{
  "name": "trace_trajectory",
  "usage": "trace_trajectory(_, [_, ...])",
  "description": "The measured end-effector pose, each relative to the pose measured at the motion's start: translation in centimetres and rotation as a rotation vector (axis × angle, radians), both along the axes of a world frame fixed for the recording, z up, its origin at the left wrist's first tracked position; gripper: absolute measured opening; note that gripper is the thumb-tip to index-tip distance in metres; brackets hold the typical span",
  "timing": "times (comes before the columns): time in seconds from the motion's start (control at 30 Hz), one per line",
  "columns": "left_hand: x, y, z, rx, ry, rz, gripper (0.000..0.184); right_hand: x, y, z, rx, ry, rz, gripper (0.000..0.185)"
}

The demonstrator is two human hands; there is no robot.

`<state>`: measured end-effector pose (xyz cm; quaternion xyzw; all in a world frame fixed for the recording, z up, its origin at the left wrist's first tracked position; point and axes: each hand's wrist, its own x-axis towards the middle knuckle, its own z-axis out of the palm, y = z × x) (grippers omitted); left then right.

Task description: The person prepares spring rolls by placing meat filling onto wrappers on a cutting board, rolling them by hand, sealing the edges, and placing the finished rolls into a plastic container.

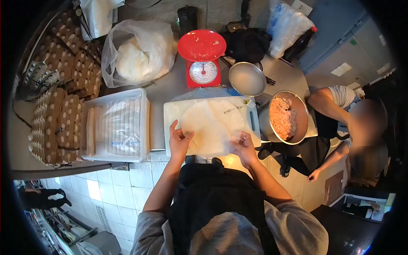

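Note:
A pale round sheet [214, 121], thin and whitish, covers much of the white cutting board [172, 111]. At its left lower edge is my left hand [180, 139], thumb and forefinger curled toward each other near the sheet. My right hand [244, 148] is at the sheet's lower right edge, its fingers bent together; the fingertips are slightly blurred. Both hands seem to pinch the sheet's near edge. Right of the board stands a metal bowl [301, 111] of pinkish minced filling [282, 119].
Left of the board sits a plastic box [146, 127] of wrapped rolls, with egg trays [55, 127] beyond. Behind are a bag of white dough [138, 57], a red scale [203, 72] and a round pan [247, 79]. Another person's arm [329, 104] is at the right.

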<state>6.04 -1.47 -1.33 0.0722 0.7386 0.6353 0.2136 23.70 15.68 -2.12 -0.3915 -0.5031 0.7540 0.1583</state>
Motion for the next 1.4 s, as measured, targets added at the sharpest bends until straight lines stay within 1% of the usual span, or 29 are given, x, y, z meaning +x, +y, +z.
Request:
trace_trajectory(0.03, [0.0,-0.1,-1.0,-0.018,0.060,0.005,0.066,0.2,0.2,0.1,0.029,-0.012,0.010,0.051])
trace_trajectory(0.13, [-1.2,-0.4,-2.9,-0.059,0.191,0.015,0.053,0.2,0.7,0.7,-0.035,-0.022,0.005,0.045])
trace_trajectory(0.2, [-3.1,-0.9,-3.3,-0.062,0.223,0.034,0.042,0.5,-0.6,0.8,-0.033,-0.061,0.134,0.043])
trace_trajectory(0.27, [-4.9,-1.7,-2.4,-0.142,0.298,0.051,0.034,0.4,-2.1,1.5,-0.081,-0.090,0.234,0.040])
trace_trajectory(0.3, [-5.7,-2.2,-1.8,-0.183,0.336,0.059,0.030,0.3,-1.9,1.3,-0.066,-0.081,0.240,0.038])
trace_trajectory(0.33, [-6.4,-2.7,-1.3,-0.189,0.279,0.058,0.029,0.3,-1.4,1.0,-0.049,-0.074,0.246,0.036])
trace_trajectory(0.37, [-6.5,-2.8,-0.9,-0.263,0.339,0.052,0.031,0.3,-0.6,0.6,-0.030,-0.065,0.255,0.033])
trace_trajectory(0.4, [-6.2,-2.8,0.5,-0.339,0.398,0.046,0.032,0.4,0.4,-0.7,0.212,-0.055,0.205,0.023])
trace_trajectory(0.43, [-5.9,-2.8,1.4,-0.417,0.456,0.036,0.034,0.2,1.4,0.1,0.496,-0.116,0.198,0.022])
trace_trajectory(0.5, [-4.7,-2.2,2.0,-0.401,0.726,-0.003,0.035,-0.7,3.4,1.7,1.062,-0.237,0.176,0.020])
trace_trajectory(0.53, [-4.0,-1.6,2.2,-0.388,0.864,-0.019,0.035,-1.3,4.2,1.8,1.213,-0.223,0.180,0.019])
trace_trajectory(0.6, [-1.6,0.3,0.3,-0.247,0.824,-0.172,0.034,-2.6,5.3,1.5,1.520,-0.181,0.180,0.019])
trace_trajectory(0.63, [-0.1,1.6,-0.2,-0.268,0.854,-0.257,0.030,-3.1,5.7,1.2,1.467,-0.196,0.207,0.019])
trace_trajectory(0.67, [1.2,2.7,-0.1,-0.191,0.806,-0.355,0.027,-3.4,5.9,0.8,1.411,-0.215,0.236,0.020])
trace_trajectory(0.7, [2.6,3.9,-0.1,-0.200,0.720,-0.375,0.025,-3.5,5.9,0.6,1.353,-0.236,0.265,0.020])
trace_trajectory(0.73, [3.4,4.9,-0.1,-0.200,0.655,-0.439,0.032,-3.6,5.7,0.6,1.284,-0.223,0.255,0.018])
trace_trajectory(0.83, [5.4,7.3,0.3,-0.218,0.630,-0.353,0.040,-4.1,5.5,1.0,1.115,-0.187,0.256,0.013])
trace_trajectory(0.9, [5.6,7.5,0.2,-0.212,0.665,-0.351,0.045,-4.1,5.1,1.2,1.040,-0.171,0.295,0.012])
trace_trajectory(0.93, [5.6,7.3,0.1,-0.212,0.681,-0.346,0.048,-4.0,5.4,0.5,1.002,-0.178,0.347,0.019])
trace_trajectory(1.03, [6.3,5.6,0.8,-0.222,0.650,-0.463,0.044,-4.4,5.8,-0.5,0.856,-0.069,0.308,0.018])
trace_trajectory(1.07, [6.9,4.7,0.8,-0.214,0.632,-0.467,0.036,-4.2,6.2,-0.4,0.695,-0.151,0.340,0.021])
trace_trajectory(1.17, [8.0,1.1,0.5,-0.174,0.626,-0.488,0.028,-4.6,6.7,0.3,0.301,-0.117,0.144,0.021])
trace_trajectory(1.2, [8.2,-0.4,0.8,-0.176,0.610,-0.425,0.023,-4.9,7.5,0.2,0.213,-0.135,0.149,0.023])
trace_trajectory(1.23, [8.3,-1.6,0.3,-0.135,0.616,-0.284,0.021,-5.3,7.5,0.5,0.314,-0.159,0.207,0.023])
trace_trajectory(1.27, [8.4,-3.0,-0.1,-0.194,0.663,-0.117,0.020,-5.8,7.5,0.9,0.416,-0.179,0.266,0.024])
trace_trajectory(1.3, [8.1,-4.1,-1.3,-0.205,0.759,0.055,0.024,-6.3,7.6,1.0,0.517,-0.196,0.323,0.025])
trace_trajectory(1.33, [7.9,-4.8,-1.1,-0.254,0.657,0.195,0.029,-6.7,8.0,0.6,0.641,-0.198,0.410,0.024])
trace_trajectory(1.37, [7.5,-5.2,-1.1,-0.295,0.579,0.302,0.033,-7.0,8.3,0.3,0.685,-0.222,0.428,0.022])
trace_trajectory(1.4, [7.0,-5.0,-0.9,-0.321,0.503,0.338,0.034,-7.3,8.4,0.0,0.732,-0.244,0.445,0.021])
